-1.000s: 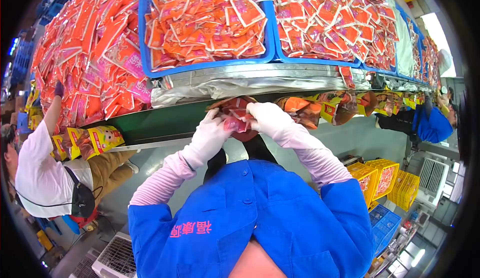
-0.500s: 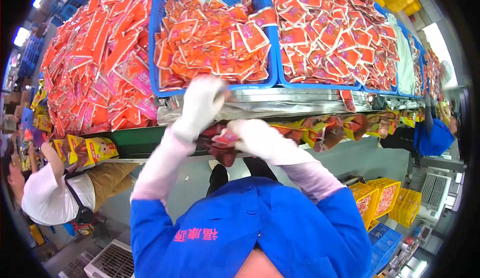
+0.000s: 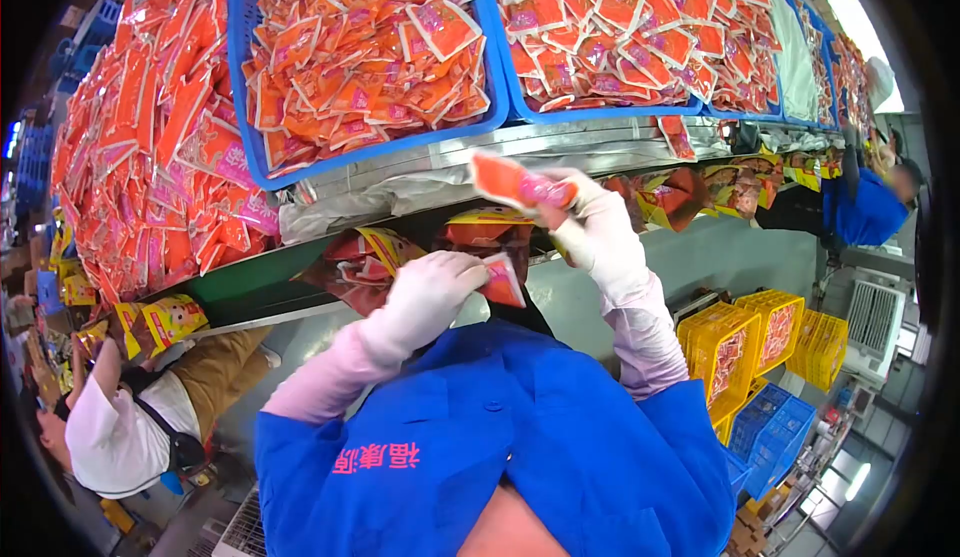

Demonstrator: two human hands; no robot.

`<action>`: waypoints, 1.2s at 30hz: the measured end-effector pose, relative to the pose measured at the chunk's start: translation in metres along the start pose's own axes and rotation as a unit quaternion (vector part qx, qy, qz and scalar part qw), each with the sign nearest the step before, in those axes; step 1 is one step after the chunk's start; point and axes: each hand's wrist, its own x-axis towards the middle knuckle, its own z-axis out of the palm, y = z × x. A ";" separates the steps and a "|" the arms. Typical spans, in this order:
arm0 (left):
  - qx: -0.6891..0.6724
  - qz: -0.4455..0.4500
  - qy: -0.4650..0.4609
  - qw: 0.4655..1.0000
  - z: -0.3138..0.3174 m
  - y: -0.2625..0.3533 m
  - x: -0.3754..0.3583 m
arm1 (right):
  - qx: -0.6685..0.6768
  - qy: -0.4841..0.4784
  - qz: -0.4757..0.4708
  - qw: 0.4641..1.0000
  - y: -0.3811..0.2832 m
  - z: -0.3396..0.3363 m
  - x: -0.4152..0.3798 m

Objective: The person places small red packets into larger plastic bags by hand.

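Note:
My left hand (image 3: 428, 299), in a white glove, is closed on a small red sachet (image 3: 503, 281) held in front of my chest. Just behind it stands a red and yellow bag (image 3: 362, 265). My right hand (image 3: 602, 235), gloved too, pinches another red sachet (image 3: 515, 185), lifted near the metal ledge. Beneath that raised sachet, a second red and yellow bag (image 3: 488, 232) is partly hidden. Ahead of both hands, a blue crate (image 3: 262, 170) is heaped with similar sachets.
A pile of larger red packets (image 3: 150, 147) lies to the left, and another blue crate (image 3: 600, 110) of sachets to the right. More bags line the green conveyor (image 3: 255, 282). Co-workers stand at far left and far right. Yellow crates (image 3: 715, 332) are stacked behind on the right.
My left hand has come back from the blue crate's edge toward my chest and now shows a sachet. My right hand has moved up and right, raising a sachet. The view has shifted.

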 end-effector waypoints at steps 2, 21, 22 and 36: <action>0.127 -0.112 -0.097 0.981 0.035 -0.013 -0.010 | -0.080 -0.083 -0.036 0.993 -0.007 0.018 0.003; 0.164 -0.081 0.234 0.955 -0.061 -0.128 0.137 | -0.191 0.057 0.002 0.980 0.016 -0.020 0.127; 0.188 -0.075 0.264 0.943 -0.054 -0.155 0.175 | -0.226 0.085 0.037 0.970 0.048 -0.042 0.161; -0.280 -0.286 0.326 0.856 -0.071 -0.127 0.100 | -0.500 0.131 -0.219 0.828 0.044 0.000 0.224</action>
